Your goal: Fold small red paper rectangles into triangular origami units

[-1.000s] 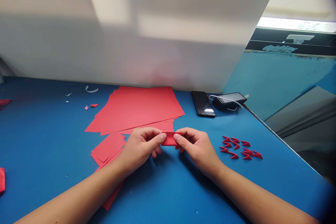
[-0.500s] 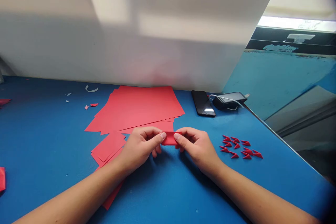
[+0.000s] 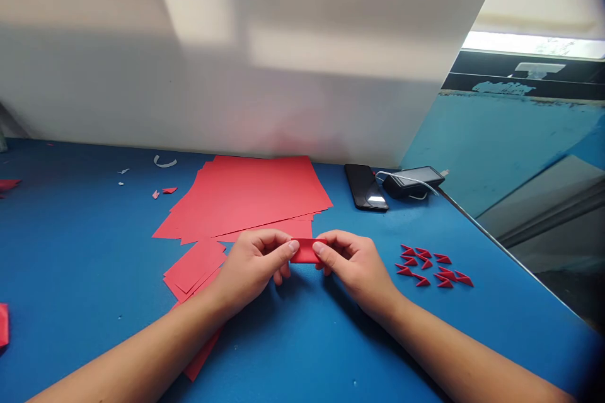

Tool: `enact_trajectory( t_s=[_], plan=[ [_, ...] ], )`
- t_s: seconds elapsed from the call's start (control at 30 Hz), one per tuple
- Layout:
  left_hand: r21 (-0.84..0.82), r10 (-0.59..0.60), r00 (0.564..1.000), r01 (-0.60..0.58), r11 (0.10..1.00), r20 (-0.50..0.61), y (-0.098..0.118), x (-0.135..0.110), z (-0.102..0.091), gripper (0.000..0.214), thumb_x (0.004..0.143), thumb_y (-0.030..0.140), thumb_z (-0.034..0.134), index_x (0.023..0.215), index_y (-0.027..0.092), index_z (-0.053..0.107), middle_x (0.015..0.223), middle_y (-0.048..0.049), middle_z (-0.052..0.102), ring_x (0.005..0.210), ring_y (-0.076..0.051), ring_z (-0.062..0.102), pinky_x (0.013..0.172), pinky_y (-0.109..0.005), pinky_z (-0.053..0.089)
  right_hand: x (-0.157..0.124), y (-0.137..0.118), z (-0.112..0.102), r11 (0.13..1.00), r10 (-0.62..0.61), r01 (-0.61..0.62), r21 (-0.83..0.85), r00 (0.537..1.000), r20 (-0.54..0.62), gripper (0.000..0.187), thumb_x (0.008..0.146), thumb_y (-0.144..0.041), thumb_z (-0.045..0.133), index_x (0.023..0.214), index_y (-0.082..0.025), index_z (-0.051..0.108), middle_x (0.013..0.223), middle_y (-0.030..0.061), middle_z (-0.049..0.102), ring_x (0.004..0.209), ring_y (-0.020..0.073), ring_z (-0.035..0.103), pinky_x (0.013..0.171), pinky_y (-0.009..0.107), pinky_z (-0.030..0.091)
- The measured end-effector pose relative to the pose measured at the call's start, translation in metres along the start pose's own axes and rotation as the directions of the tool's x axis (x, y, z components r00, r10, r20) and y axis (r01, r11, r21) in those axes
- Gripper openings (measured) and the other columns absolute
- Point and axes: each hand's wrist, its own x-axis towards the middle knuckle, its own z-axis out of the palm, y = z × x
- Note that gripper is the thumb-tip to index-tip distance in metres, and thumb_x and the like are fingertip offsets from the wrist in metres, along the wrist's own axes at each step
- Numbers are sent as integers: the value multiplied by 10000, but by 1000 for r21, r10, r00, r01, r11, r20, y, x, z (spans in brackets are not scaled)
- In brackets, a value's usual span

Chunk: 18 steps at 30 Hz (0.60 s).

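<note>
A small folded strip of red paper (image 3: 305, 252) is held level between my two hands, a little above the blue table. My left hand (image 3: 259, 258) pinches its left end between thumb and fingers. At the other end, my right hand (image 3: 352, 261) grips it the same way, thumb on the near face. Small red rectangles of paper (image 3: 196, 267) lie in a loose pile beside and partly under my left forearm. To the right of my right hand rest several small folded red paper triangles (image 3: 444, 276).
Large red paper sheets (image 3: 255, 195) are stacked behind my hands. A black phone (image 3: 366, 187) and a black device with a white cable (image 3: 413, 181) lie at the back right. A white board (image 3: 212, 69) stands along the blue table's (image 3: 283, 340) far side. Paper scraps (image 3: 165, 162) lie back left.
My hands keep the same pinch on the folded paper strip. The whole view has shifted very slightly downward in the picture; nothing else has visibly moved.
</note>
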Motion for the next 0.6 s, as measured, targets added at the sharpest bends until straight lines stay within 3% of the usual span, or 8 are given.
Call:
enact_trajectory(
  t_s=[0.6],
  plan=[
    [6, 27, 1000, -27, 1000, 3, -1, -1, -1, 268, 837, 356, 599, 680, 141, 624, 560, 16, 585, 498, -90, 503, 525, -214, 414, -1, -1, 1, 999, -34, 35, -36, 999, 6, 197, 845, -329, 610, 772, -149, 641, 621, -11, 581, 575, 110, 498, 563, 234, 397]
  ],
)
